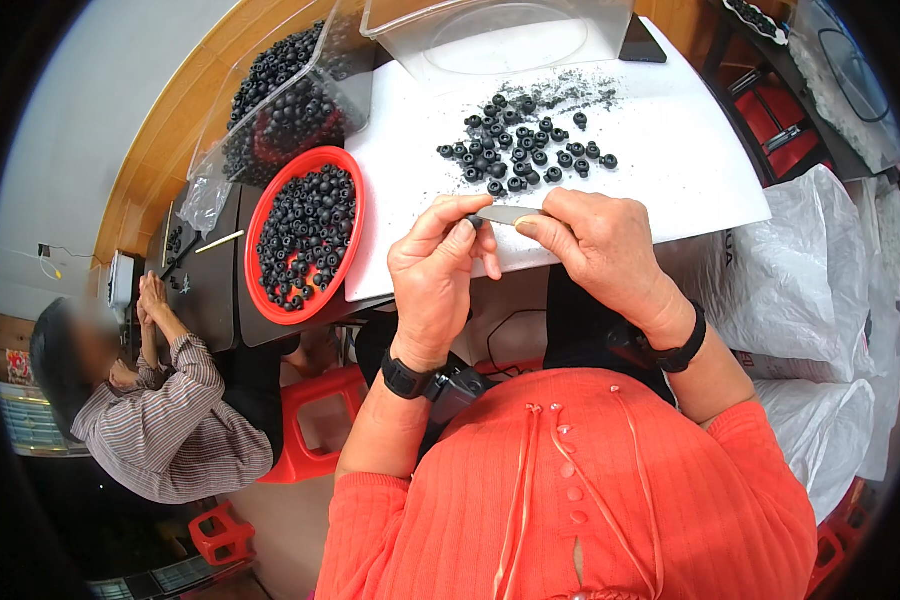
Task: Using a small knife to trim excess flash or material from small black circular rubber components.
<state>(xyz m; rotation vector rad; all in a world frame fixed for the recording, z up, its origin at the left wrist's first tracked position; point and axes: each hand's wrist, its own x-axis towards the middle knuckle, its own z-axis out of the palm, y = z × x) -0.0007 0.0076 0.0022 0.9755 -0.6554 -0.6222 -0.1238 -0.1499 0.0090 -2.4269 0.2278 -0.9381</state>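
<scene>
Between the thumb and fingers of my left hand [435, 265] is a small round black part [474, 221], held just over the near edge of the white board [680, 150]. My right hand [602, 235] grips a short knife [508, 214], its grey blade pointing left and its tip against or right beside the part. The knife's handle is hidden in my fingers. Beyond both hands, several similar black ring-topped parts [520, 170] lie in a loose pile on the board, with black crumbs scattered behind them.
Left of the board stands a red basin [254, 255] of black parts; behind it, a clear bin [358, 110] holds many more. Another clear bin [610, 30] sits at the back, beside a dark flat object [643, 42]. White plastic sacks [785, 270] stand right. A co-worker [175, 410] sits left.
</scene>
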